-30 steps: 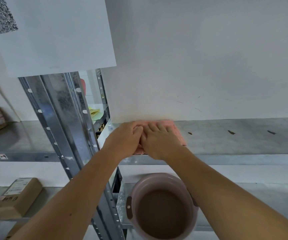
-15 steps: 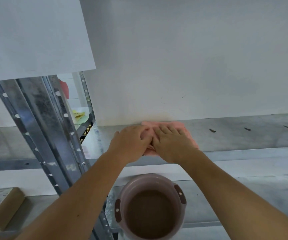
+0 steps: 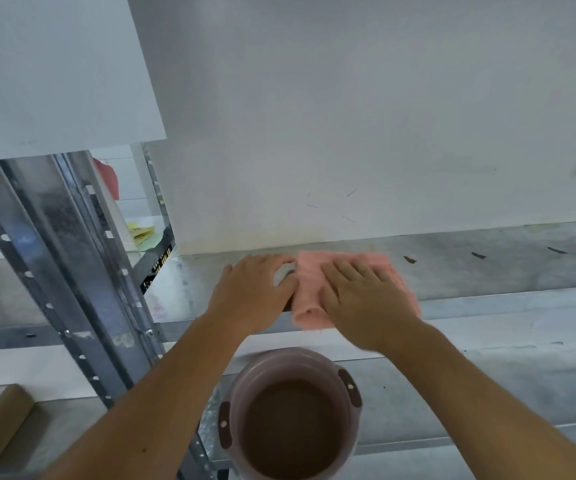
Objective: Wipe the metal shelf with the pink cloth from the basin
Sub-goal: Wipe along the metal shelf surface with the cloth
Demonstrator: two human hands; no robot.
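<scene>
The cloth (image 3: 317,289) lies flat on the shelf (image 3: 487,268), near its front edge. The right hand (image 3: 366,299) presses on it, fingers (image 3: 349,271) spread flat, gripping nothing. The left hand (image 3: 255,292) rests just beside it, fingers curled against its left edge. The basin (image 3: 293,420) sits on the shelf below.

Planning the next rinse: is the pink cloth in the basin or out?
Out. The pink cloth lies on the metal shelf under the right hand, above the basin.
</scene>
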